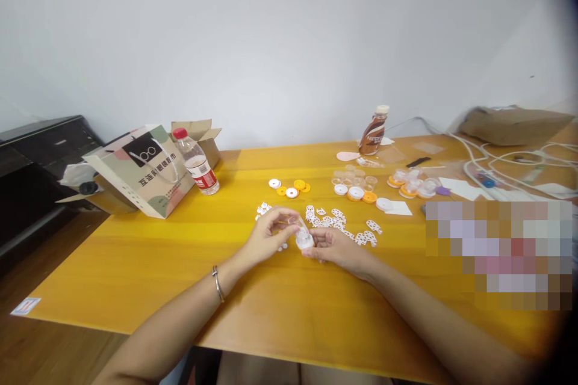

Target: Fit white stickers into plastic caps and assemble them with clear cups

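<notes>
Left hand and right hand both on one small round piece, clear and white with a bit of orange. Left thumb and forefinger pinch its upper left end; right fingers grip its lower right side. Piece sits between the hands, tilted, over mid worktop, roughly midway between far and near edges.

Writing: paper bag near the left edge has Chinese print, ending 眼镜超市, under a black patch with a glasses drawing. Brown bottle at the far edge, right of centre: "NESC…" readable, rest curves away. Clear bottle beside bag: red cap, red label, lettering too small to read. Tag at near left corner: red mark, illegible.

White openwork parts lie just beyond the right hand; white and orange discs farther toward the far edge.
</notes>
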`<state>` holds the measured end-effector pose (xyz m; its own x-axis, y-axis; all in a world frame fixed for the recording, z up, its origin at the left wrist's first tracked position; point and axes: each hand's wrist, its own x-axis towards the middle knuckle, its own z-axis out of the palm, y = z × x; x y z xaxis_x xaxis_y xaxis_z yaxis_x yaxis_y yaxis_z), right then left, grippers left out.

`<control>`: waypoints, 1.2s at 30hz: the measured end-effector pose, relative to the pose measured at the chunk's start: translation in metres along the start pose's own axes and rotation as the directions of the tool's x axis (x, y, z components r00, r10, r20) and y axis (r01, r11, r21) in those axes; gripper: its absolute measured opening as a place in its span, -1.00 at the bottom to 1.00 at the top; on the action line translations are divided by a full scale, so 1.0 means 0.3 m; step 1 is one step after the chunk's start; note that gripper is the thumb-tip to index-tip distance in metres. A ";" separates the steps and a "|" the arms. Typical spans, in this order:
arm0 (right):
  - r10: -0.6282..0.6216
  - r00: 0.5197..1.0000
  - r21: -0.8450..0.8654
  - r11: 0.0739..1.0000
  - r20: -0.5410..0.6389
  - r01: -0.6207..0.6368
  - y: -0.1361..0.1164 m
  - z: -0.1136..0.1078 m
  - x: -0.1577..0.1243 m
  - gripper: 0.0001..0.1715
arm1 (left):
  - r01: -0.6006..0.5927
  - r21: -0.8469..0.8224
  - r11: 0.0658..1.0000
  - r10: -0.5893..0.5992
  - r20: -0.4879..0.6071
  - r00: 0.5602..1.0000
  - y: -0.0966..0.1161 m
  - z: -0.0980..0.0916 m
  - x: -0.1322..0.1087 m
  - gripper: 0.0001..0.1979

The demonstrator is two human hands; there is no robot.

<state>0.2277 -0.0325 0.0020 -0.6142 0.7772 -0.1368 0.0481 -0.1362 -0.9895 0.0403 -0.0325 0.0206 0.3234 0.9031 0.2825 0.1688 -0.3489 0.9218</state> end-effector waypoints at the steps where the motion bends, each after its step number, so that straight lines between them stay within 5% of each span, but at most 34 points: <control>1: 0.000 1.000 0.000 1.000 -0.002 0.000 -0.001 0.000 0.000 -0.58 | -0.010 0.018 1.000 0.010 0.012 1.000 -0.001 0.002 -0.003 -0.75; 22: -0.134 0.989 -0.171 0.978 -0.066 0.121 -0.018 0.030 -0.009 -0.70 | -0.024 0.067 0.997 0.024 0.009 1.000 0.013 0.009 -0.012 -0.74; 36: -0.419 0.887 -0.602 0.764 -0.193 0.230 -0.019 0.058 -0.029 -0.83 | 0.123 0.070 0.990 -0.112 -0.136 0.984 0.018 0.033 -0.027 -0.77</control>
<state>0.2191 -0.0491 0.0098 -0.4133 0.8650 0.2845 0.3699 0.4450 -0.8156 0.0476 -0.0441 0.0206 0.1724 0.9622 0.2108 0.2721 -0.2522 0.9286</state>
